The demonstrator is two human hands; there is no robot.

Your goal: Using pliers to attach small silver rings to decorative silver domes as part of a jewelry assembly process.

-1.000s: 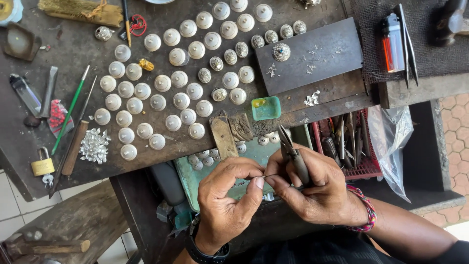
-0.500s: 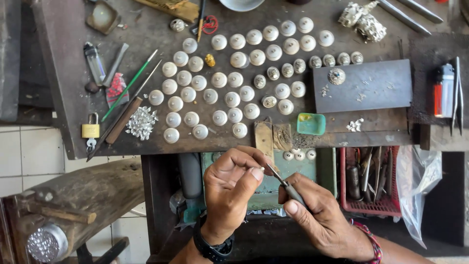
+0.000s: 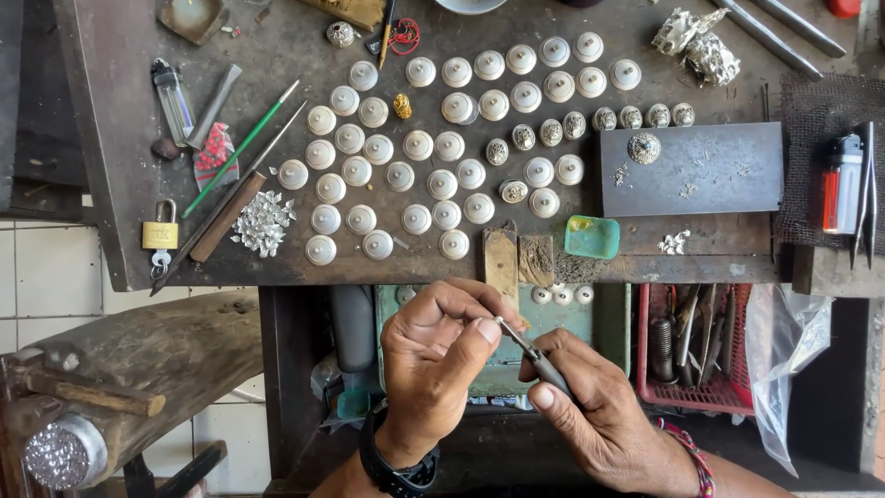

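Note:
My left hand (image 3: 436, 361) pinches something tiny between thumb and fingertips just below the bench edge; the piece itself is hidden. My right hand (image 3: 599, 410) grips a slim metal hand tool (image 3: 535, 353) whose tip meets the left fingertips. A black watch (image 3: 398, 470) is on my left wrist, a woven bracelet (image 3: 696, 456) on the right. Above the hands, several round white domed pieces (image 3: 442, 152) lie in rows on the dark workbench (image 3: 277, 267).
A grey metal plate (image 3: 710, 175) with one ornate bead lies right of the rows. A small green tray (image 3: 592, 237), silver scraps (image 3: 263, 224), a padlock (image 3: 160, 232), lighters (image 3: 841, 194), tweezers (image 3: 865, 198) and a red basket of tools (image 3: 696, 346) surround the hands. A wooden log (image 3: 138, 355) stands lower left.
The view has drifted left and down, so the bench sits further right and higher. My hands stay together at the bench edge, the tool now more upright against the left fingertips.

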